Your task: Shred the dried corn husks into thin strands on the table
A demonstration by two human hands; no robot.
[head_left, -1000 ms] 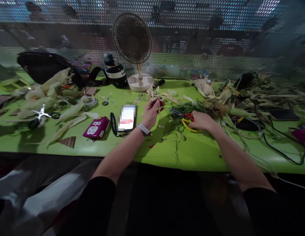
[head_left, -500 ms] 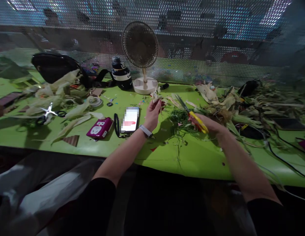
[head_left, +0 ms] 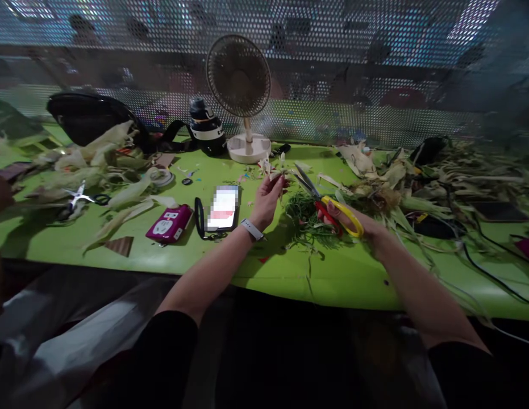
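Observation:
My left hand (head_left: 267,199) pinches a small bundle of pale, dry corn husk (head_left: 266,167) whose ends stick up above the fingers. In my right hand (head_left: 337,216) is a pair of scissors (head_left: 353,221) with a yellow and a red handle. Their blades are slightly apart and point up and left, a short way right of the husk bundle. Beneath the scissors lies a tangle of thin green strands (head_left: 300,213). Just left of my left hand rests a phone (head_left: 222,210) with a lit, blurred screen.
A fan (head_left: 248,149) and a dark bottle (head_left: 207,133) stand at the back. Husks (head_left: 443,170) heap up on the right, with a cable (head_left: 488,272) near them. On the left are a purple case (head_left: 169,223), white scissors (head_left: 79,196), a black bag (head_left: 87,116) and another person's hand (head_left: 0,193).
The scissors have turned and their blades have spread a little, nearer to my left hand. My left hand still pinches the husk. The other person's hand at left reaches further into view.

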